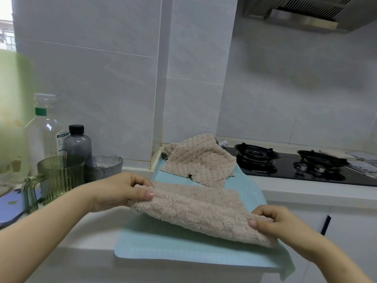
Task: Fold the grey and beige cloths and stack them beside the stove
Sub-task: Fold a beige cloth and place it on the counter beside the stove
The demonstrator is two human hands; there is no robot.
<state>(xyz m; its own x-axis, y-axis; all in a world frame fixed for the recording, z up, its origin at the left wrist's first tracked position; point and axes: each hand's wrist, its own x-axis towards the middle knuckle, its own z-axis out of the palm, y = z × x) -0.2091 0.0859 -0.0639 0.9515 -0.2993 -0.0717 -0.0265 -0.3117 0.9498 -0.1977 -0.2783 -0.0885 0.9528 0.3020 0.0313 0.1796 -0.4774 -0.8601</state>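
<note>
Fluffy beige cloth (195, 209) is held lifted over the pale blue silicone mat (163, 246) on the white bench (306, 193). Left hand (120, 190) pinches its near-left corner, thumb on top; right hand (273, 221) pinches the near-right edge, both grips closed on the fabric. Far edge of cloth rests on the mat. A second beige dotted cloth (197, 158) lies crumpled at the back of the mat, just beside the black gas stove (295, 164). Green ribbed cup (59, 176) stands left.
</note>
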